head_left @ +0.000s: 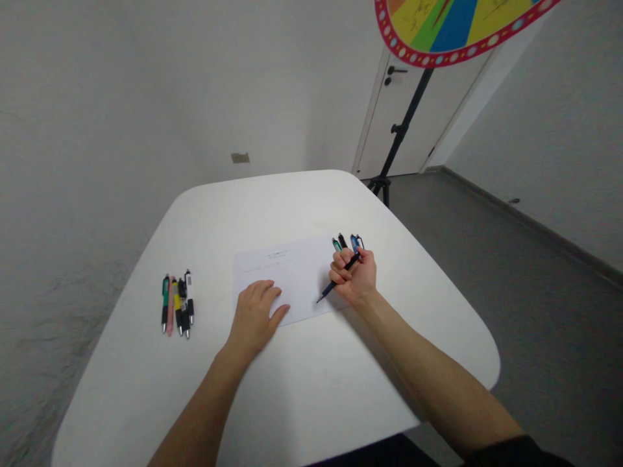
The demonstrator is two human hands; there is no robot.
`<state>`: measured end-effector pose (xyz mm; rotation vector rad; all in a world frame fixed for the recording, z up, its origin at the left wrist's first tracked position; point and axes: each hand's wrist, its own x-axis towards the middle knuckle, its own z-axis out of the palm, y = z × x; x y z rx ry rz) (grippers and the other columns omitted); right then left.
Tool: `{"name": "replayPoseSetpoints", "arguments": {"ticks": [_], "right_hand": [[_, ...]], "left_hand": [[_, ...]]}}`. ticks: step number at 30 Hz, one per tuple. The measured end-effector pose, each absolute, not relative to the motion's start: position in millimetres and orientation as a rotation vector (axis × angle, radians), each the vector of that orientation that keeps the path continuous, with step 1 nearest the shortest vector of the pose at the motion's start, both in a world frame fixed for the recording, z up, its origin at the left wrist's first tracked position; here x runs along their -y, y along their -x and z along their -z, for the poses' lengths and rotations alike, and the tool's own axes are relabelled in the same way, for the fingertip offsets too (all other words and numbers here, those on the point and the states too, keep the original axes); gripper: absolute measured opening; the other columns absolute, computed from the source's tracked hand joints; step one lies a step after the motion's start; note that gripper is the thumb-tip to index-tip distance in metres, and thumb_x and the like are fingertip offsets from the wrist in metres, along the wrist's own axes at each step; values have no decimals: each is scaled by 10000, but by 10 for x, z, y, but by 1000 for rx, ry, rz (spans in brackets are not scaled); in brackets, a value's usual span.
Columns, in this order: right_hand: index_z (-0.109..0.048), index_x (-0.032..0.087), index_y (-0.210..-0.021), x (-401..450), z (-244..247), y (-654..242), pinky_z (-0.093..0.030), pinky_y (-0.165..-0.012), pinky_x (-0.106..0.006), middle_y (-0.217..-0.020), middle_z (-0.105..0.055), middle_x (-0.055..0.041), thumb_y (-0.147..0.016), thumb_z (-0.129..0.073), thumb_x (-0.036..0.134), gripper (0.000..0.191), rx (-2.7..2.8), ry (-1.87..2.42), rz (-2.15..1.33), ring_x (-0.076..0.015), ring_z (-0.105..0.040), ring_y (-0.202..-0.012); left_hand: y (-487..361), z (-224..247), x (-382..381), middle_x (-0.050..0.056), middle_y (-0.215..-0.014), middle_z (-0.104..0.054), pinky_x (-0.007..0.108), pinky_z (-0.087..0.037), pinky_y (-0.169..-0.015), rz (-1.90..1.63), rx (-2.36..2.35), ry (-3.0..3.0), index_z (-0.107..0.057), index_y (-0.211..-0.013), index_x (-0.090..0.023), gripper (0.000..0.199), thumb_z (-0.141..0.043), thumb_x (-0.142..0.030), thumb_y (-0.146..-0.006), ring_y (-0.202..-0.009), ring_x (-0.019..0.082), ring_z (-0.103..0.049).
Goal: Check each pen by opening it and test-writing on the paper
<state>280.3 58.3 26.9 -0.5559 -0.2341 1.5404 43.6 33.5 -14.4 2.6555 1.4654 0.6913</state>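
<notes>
My right hand (356, 274) is closed around a dark pen (329, 287), its thumb near the upper end. The pen's tip points down and left, over the right part of a white sheet of paper (302, 269); whether it touches the paper I cannot tell. Fingers spread, my left hand (257, 311) lies flat on the sheet's lower left part. Faint lines of writing run across the top of the paper. Just beyond my right hand lie several pens (342, 240), with green, black, blue and white bodies, partly hidden by the fingers.
On the table's left side, several pens (177, 305) lie side by side in green, pink, yellow, black and white. The white table (292, 201) has rounded corners. Behind it stand a colourful wheel (452, 32) on a black tripod (399, 133) and a door (413, 117).
</notes>
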Motion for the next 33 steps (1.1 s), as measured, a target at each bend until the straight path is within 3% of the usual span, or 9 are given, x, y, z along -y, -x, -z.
{"name": "replayPoseSetpoints", "arguments": {"ticks": [4, 9, 12, 16, 20, 23, 27, 30, 33], "right_hand": [[-478, 190, -566, -601, -245, -2787, -213, -290, -150, -520, -535, 13, -886, -518, 512, 456, 232, 557, -1520, -25, -226, -333], [-577, 185, -648, -653, -205, -2723, -288, -311, -149, -768, -733, -27, -824, -666, 302, 230, 238, 668, -1439, -17, -320, -361], [-597, 189, -618, -670, -188, -2700, -420, -386, -205, -708, -726, -58, -864, -579, 511, 406, 307, 735, -1421, -79, -501, -435], [-641, 175, -644, -706, -182, -2639, -253, -292, -217, -408, -537, -7, -774, -521, 764, 614, 597, 908, -1469, -82, -374, -303], [-605, 200, -668, -825, -156, -2500, -353, -368, -206, -522, -599, 27, -576, -844, 427, 341, 831, 1011, -1268, -95, -494, -415], [-473, 233, -640, -955, -88, -2425, -285, -358, -189, -515, -508, 92, -584, -786, 232, 318, 887, 1014, -1122, -66, -395, -391], [-397, 251, -592, -1088, 23, -2419, -268, -357, -216, -408, -394, 94, -683, -578, 218, 205, 1011, 1119, -1081, -100, -403, -350], [-542, 242, -684, -1127, 74, -2441, -360, -414, -244, -462, -528, 48, -721, -517, 266, 51, 1082, 1146, -1130, -138, -519, -417], [-629, 211, -726, -1137, 108, -2450, -405, -476, -264, -548, -610, 8, -724, -592, 315, 110, 1187, 1191, -1098, -138, -546, -480]], "left_hand": [[-434, 192, -331, 147, -1289, -627, 509, -435, -1052, -607, -1497, -2674, -635, -1153, -161, 347, -624, -378, -883, -1237, 323, -539], [-443, 212, -310, 159, -1437, -530, 579, -359, -1117, -455, -1554, -2678, -580, -1297, -183, 459, -583, -421, -904, -1366, 361, -440], [-445, 207, -302, 156, -1473, -496, 587, -337, -1132, -398, -1564, -2675, -562, -1328, -197, 470, -554, -431, -920, -1397, 356, -406], [-440, 205, -300, 150, -1479, -492, 587, -334, -1132, -392, -1564, -2677, -554, -1337, -206, 469, -537, -437, -929, -1405, 347, -398], [-433, 213, -303, 153, -1473, -498, 593, -342, -1124, -406, -1546, -2692, -550, -1341, -206, 475, -542, -440, -928, -1400, 353, -405], [-431, 220, -305, 153, -1468, -503, 598, -342, -1121, -412, -1543, -2694, -552, -1339, -207, 474, -544, -441, -927, -1397, 355, -408], [-430, 217, -304, 149, -1464, -510, 594, -341, -1124, -411, -1541, -2689, -558, -1336, -203, 469, -550, -429, -926, -1394, 355, -412], [-431, 205, -303, 148, -1465, -510, 593, -343, -1125, -402, -1539, -2687, -562, -1336, -202, 471, -559, -426, -922, -1389, 358, -418], [-431, 198, -304, 155, -1466, -507, 599, -345, -1121, -388, -1540, -2685, -563, -1337, -197, 473, -563, -423, -921, -1390, 363, -417]]}}
